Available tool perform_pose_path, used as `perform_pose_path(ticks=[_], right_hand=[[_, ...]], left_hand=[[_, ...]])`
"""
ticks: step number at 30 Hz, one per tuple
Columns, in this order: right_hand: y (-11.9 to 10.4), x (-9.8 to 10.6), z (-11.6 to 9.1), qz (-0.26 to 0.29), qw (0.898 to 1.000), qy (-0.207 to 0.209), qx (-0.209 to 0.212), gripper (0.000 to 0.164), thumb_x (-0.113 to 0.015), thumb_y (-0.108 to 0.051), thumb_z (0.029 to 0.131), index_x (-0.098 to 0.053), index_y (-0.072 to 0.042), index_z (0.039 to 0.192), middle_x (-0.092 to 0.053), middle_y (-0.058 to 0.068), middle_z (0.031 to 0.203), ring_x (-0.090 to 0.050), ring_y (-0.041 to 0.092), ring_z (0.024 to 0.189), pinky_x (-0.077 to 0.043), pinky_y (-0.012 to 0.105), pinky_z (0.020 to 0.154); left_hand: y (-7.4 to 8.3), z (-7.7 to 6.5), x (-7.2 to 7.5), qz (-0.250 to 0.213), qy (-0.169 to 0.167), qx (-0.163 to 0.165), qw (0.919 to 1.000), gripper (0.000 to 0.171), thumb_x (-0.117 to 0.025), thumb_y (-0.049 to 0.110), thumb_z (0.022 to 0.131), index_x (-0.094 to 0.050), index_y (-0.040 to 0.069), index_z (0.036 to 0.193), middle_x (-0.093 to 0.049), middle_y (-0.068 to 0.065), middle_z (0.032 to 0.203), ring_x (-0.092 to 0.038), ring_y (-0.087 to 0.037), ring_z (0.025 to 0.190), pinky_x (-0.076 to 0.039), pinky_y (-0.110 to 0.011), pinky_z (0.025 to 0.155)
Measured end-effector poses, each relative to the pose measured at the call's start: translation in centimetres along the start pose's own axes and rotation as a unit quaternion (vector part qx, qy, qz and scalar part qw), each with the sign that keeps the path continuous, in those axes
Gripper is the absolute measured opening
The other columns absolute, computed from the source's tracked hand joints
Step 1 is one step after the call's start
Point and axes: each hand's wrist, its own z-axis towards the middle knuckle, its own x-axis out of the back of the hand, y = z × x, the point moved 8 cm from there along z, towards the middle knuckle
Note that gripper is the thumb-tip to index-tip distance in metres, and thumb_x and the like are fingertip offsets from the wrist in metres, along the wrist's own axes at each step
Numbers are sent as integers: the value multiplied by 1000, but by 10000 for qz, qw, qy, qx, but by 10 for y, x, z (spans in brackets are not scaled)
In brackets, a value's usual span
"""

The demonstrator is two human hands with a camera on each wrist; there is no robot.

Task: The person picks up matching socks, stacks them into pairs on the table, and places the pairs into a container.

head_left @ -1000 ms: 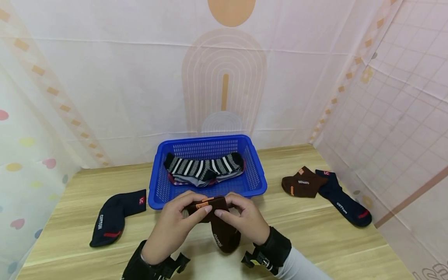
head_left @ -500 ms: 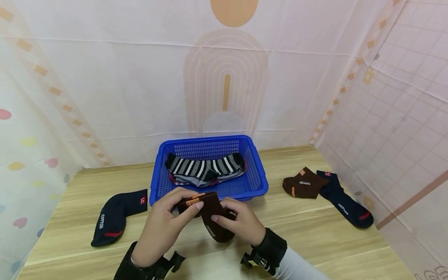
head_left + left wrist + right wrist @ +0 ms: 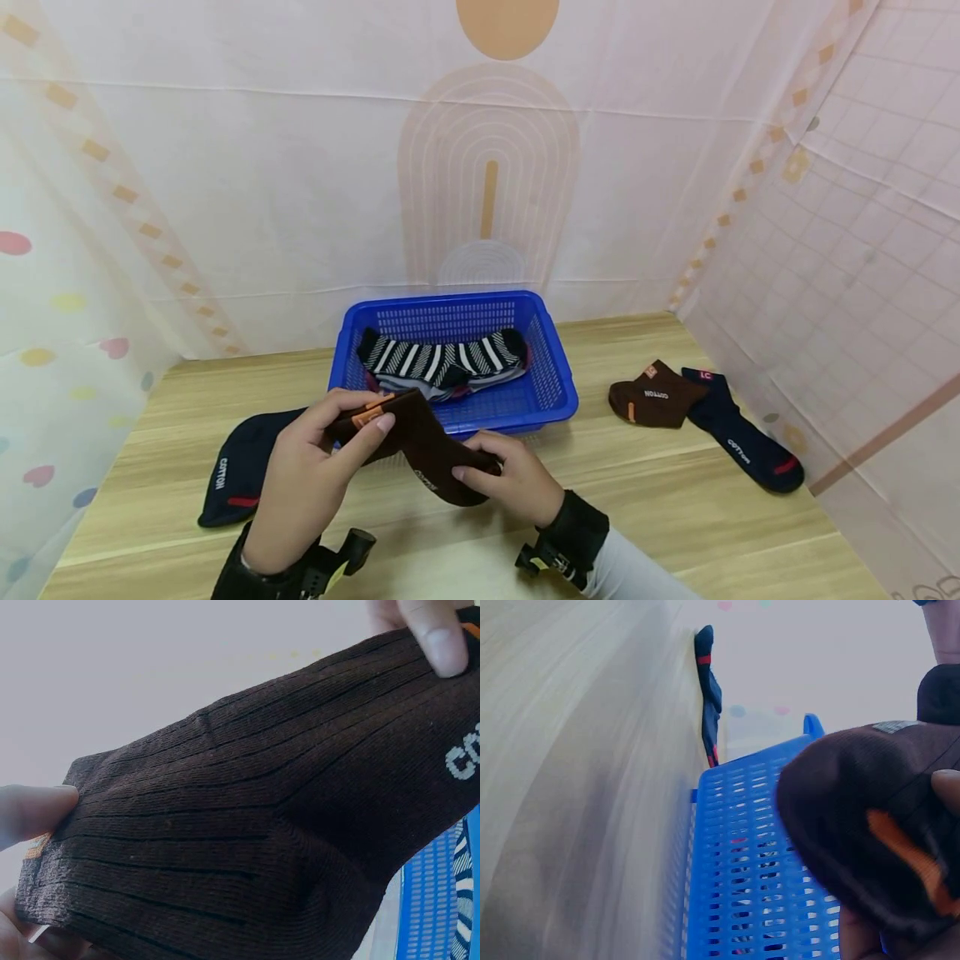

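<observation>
Head view: shows left hand pinching held brown sock by the cuff, thumb at orange label; right hand gripping toe end. Shows sock above surface, overlapping near edge of blue basket. Inside basket, striped socks on grey ones. Out to left, one dark blue sock, partly behind left hand; out to right, another brown sock touching a second dark blue sock.

Left wrist view: adds ribbed knit up close, indistinct from above. Shows left thumb pressed on cuff, right thumb near toe, white lettering cut by frame edge.

Right wrist view: reveals orange toe patch, hidden in head view, plus slotted basket wall. Cannot tell left fingers' hold from here.
</observation>
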Motion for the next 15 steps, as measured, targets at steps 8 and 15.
perform_pose_path(ticks=[8, 15], right_hand=[[11, -3, 1, -184, 9997, -38, -149, 8, -73, -22, 93, -69, -15, 96, -62, -3, 91, -54, 5, 84, -46, 21, 74], [20, -5, 2, -120, 9996, -100, -243, 9, -72, -22, 94, -69, -13, 96, -67, 2, 98, -61, 6, 96, -50, 26, 88]], left_hand=[[-4, 0, 14, 116, 315, 234, 9992, 16, -74, 26, 94, -72, 22, 108, -67, 3, 99, -61, -9, 78, -50, -22, 60], [-5, 0, 21, -4, 487, 349, 9982, 18, -75, 27, 93, -72, 22, 110, -68, 7, 97, -64, -7, 79, -54, -19, 65]])
